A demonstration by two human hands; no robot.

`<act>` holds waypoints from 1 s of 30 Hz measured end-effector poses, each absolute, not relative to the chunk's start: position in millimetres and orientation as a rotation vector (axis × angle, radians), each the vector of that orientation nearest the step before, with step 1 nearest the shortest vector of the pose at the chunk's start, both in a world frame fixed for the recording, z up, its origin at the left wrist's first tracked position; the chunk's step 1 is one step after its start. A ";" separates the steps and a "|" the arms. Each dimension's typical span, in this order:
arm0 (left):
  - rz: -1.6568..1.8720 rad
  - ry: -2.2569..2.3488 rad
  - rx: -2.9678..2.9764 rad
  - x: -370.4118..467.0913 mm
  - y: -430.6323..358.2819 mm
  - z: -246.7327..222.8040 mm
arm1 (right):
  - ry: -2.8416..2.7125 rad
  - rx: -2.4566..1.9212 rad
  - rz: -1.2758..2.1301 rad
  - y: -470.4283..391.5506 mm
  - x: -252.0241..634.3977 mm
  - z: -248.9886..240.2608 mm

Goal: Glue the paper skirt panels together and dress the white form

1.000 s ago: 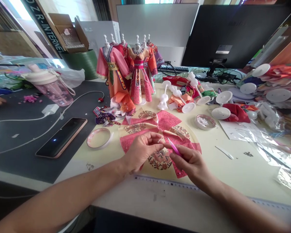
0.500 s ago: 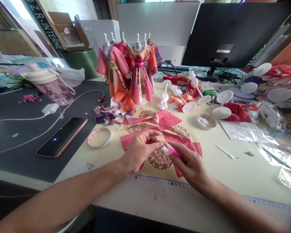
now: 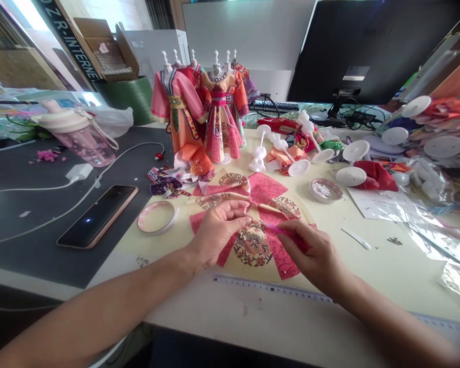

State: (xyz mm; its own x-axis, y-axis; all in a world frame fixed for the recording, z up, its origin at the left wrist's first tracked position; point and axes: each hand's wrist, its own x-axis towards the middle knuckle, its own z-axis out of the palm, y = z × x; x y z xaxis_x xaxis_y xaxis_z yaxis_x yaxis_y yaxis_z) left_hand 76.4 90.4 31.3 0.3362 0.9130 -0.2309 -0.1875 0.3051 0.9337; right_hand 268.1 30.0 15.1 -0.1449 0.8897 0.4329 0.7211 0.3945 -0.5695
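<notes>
A pink and cream patterned fabric piece [image 3: 253, 245] lies spread on the table under both hands. My left hand [image 3: 224, 227] is closed, with small white beads [image 3: 246, 207] between its fingers, above the left part of the fabric. To its right, my right hand [image 3: 308, 245] grips a thin pink tool [image 3: 278, 229] whose tip points left toward the beads. The two hands are apart. A ruler [image 3: 272, 289] lies along the near edge of the fabric.
Dressed doll forms [image 3: 218, 117] stand behind the fabric. A tape roll [image 3: 157, 218] and a phone [image 3: 97, 216] lie to the left. On the right are a ring-shaped dish of white bits [image 3: 325, 190], white stands [image 3: 350, 176] and clear plastic wrap [image 3: 437, 225].
My right hand has moved right with the pink tool, away from my left hand. My left hand has shifted slightly left, and more of the fabric's centre shows between them.
</notes>
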 end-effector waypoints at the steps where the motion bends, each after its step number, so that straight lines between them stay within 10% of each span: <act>1: 0.894 0.936 0.964 76.4 90.4 31.6 | -1.942 -1.363 0.268 30.3 268.1 15.5; 30: 0.875 0.920 1.102 74.1 90.4 27.5 | -2.019 -1.312 0.190 29.0 269.4 17.1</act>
